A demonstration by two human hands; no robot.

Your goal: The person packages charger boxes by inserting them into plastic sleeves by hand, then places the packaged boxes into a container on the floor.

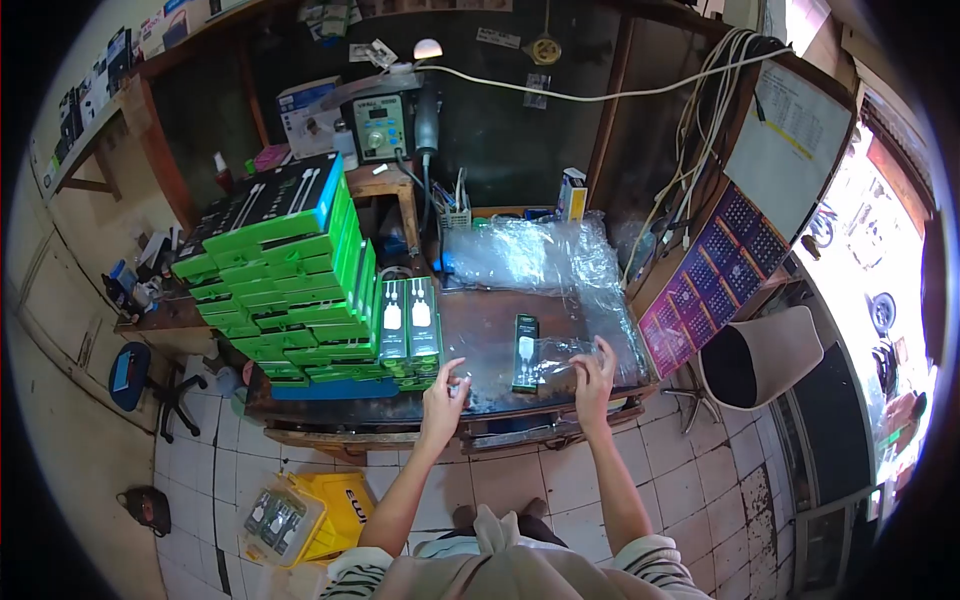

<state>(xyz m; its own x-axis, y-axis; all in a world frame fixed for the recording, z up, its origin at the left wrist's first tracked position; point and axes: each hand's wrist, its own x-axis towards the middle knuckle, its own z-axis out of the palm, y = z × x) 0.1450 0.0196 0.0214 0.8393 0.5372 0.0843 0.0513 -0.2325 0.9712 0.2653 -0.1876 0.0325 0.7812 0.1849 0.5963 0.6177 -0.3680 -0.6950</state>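
A small dark box point(525, 352) with a white charger picture lies on the wooden desk between my hands. My right hand point(594, 377) pinches a clear plastic sleeve point(562, 357), which stretches left to the box. Just right of the short stacks of green-and-black boxes point(409, 322), my left hand point(447, 398) is raised over the desk's front edge with its fingers curled and thumb apart; it holds nothing that I can make out. A tall pile of green-edged boxes point(290, 270) stands farther left.
Clear plastic wrap point(530, 252) covers the desk's back right. Behind stand a soldering station point(381, 125) and a pen basket point(455, 216). A calendar sheet point(715, 270) leans at the right. On the floor are a yellow bag point(340, 510) and a chair point(765, 355).
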